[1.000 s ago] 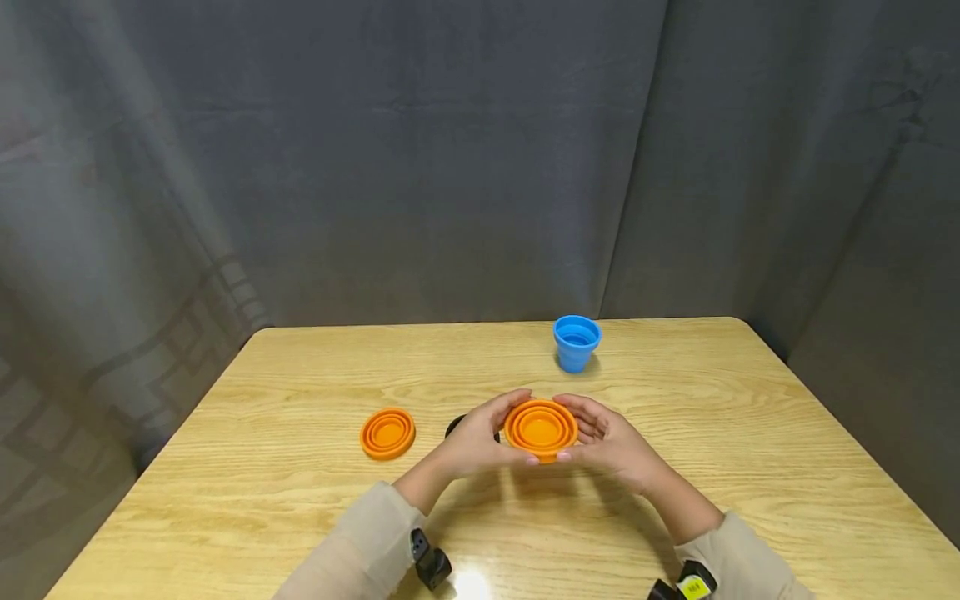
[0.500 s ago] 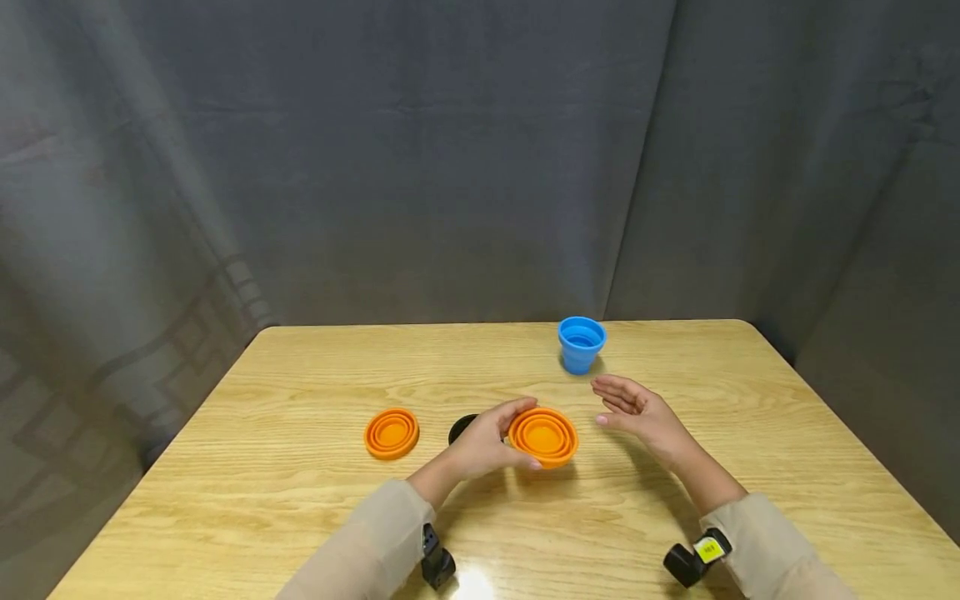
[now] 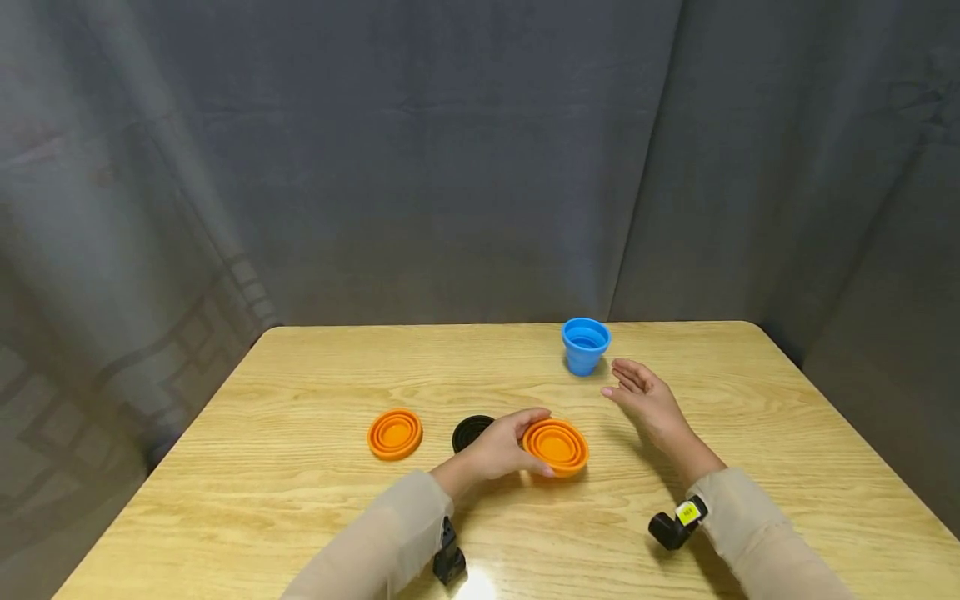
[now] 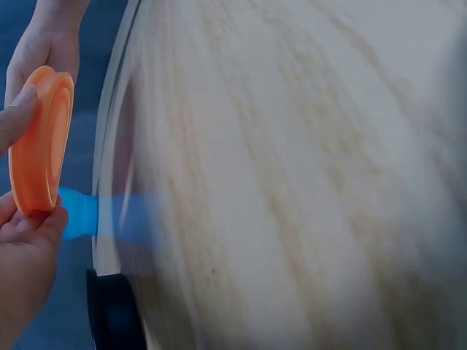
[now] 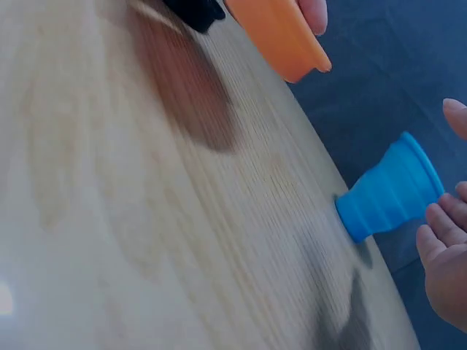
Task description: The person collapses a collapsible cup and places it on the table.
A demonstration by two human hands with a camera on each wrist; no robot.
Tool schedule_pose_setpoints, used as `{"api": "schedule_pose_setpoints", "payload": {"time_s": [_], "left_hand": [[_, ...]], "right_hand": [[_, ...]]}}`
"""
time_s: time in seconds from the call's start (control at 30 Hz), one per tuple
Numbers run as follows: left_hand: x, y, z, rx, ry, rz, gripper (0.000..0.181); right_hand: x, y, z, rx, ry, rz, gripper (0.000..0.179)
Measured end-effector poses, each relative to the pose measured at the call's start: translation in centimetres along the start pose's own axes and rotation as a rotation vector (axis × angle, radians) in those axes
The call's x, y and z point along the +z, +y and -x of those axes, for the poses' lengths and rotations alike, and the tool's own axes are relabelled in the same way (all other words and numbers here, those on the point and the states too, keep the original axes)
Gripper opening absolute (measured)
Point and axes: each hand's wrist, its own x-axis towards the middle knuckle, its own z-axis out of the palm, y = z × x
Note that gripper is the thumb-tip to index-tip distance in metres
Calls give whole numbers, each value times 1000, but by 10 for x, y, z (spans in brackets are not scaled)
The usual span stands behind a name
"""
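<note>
My left hand (image 3: 501,448) grips a collapsed orange silicone cup (image 3: 557,447) by its left side, thumb in front and fingers behind. Above the tabletop, the cup casts a shadow in the right wrist view. My right hand (image 3: 651,410) is raised to the right of it, fingers loosely extended and holding nothing. Just beyond those fingers an expanded blue collapsible cup (image 3: 585,348) stands upright near the table's far edge. In the right wrist view the fingertips appear close to the rim of the blue cup (image 5: 394,191).
A second collapsed orange cup (image 3: 394,433) lies flat at the left. Between it and my left hand lies a collapsed black cup (image 3: 471,429), partly hidden by that hand. The wooden table (image 3: 300,500) ends at grey curtains (image 3: 450,208) behind.
My right hand has let go of the orange cup and moved right and away toward the blue cup. My left hand keeps hold of the orange cup and has shifted slightly right and down.
</note>
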Motion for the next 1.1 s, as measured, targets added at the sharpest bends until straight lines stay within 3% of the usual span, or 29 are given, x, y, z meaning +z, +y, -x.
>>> {"api": "schedule_pose_setpoints", "payload": {"time_s": [0.17, 0.47, 0.6, 0.9, 1.1], "left_hand": [[2, -3, -6, -40, 14, -101, 78], [3, -7, -15, -75, 14, -147, 78], [4, -7, -18, -93, 9, -176, 78], [6, -8, -21, -58, -6, -260, 77], [7, -9, -23, -62, -18, -317, 79]], "right_hand": [[-2, -1, -15, 22, 33, 4, 73], [-6, -6, -38, 67, 45, 108, 83], [-6, -2, -45, 67, 49, 82, 85], [-2, 18, -65, 39, 70, 72, 98], [2, 10, -67, 47, 66, 78, 95]]}}
